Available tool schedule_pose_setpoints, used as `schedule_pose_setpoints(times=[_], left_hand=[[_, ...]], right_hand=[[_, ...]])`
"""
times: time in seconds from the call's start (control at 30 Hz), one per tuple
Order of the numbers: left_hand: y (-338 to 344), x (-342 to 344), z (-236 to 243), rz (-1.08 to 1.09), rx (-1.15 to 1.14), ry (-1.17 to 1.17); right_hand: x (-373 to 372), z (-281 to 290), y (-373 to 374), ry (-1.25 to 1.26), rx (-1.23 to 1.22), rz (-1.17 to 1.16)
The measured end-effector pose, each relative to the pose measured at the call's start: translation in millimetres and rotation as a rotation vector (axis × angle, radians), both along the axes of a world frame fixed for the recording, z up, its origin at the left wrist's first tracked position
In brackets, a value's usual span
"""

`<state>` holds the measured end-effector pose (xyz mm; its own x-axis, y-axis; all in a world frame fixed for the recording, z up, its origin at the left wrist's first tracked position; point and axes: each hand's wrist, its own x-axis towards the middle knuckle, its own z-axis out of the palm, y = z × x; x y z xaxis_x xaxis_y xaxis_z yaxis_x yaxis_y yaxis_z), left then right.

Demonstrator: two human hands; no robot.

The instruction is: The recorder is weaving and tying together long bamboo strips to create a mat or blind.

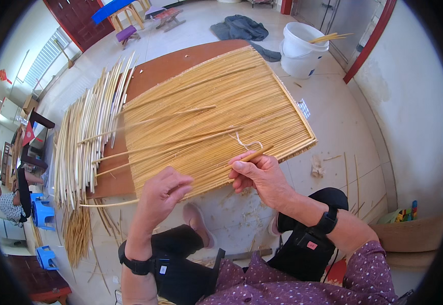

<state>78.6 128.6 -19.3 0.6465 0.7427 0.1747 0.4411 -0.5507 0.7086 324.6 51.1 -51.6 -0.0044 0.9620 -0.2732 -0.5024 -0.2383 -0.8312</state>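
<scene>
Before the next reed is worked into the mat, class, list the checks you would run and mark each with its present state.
1. Right hand has a grip on a reed stalk, pinched between thumb and fingers: ok.
2. Left hand free to steady the work; it is curled at the woven reed mat's near edge, holding nothing visible: ok.
3. Mat lying flat on the brown board: ok.
4. White binding string within reach beside the right hand: ok.
5. Spare pale stalks stacked to the left: ok.
6. String tied tight: cannot tell.
</scene>
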Motion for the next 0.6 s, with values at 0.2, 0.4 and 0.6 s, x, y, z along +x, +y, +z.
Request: schedule_pose_setpoints(times=[0.2, 0.4, 0.6], left_hand=[[3.6, -6.3, -0.6, 0.021, -0.032, -0.049], [5.3, -9.6, -1.6, 0.061, -0.025, -0.033], [8.4, -8.7, -7.4, 0.083, 0.051, 0.014]], right_hand=[[8.6, -2.7, 3.4, -0.006, 0.022, -0.110], [12.9, -2.5, 4.2, 0.021, 0.028, -0.113], [10.3, -6.0, 8.4, -0.021, -0.071, -0.112]])
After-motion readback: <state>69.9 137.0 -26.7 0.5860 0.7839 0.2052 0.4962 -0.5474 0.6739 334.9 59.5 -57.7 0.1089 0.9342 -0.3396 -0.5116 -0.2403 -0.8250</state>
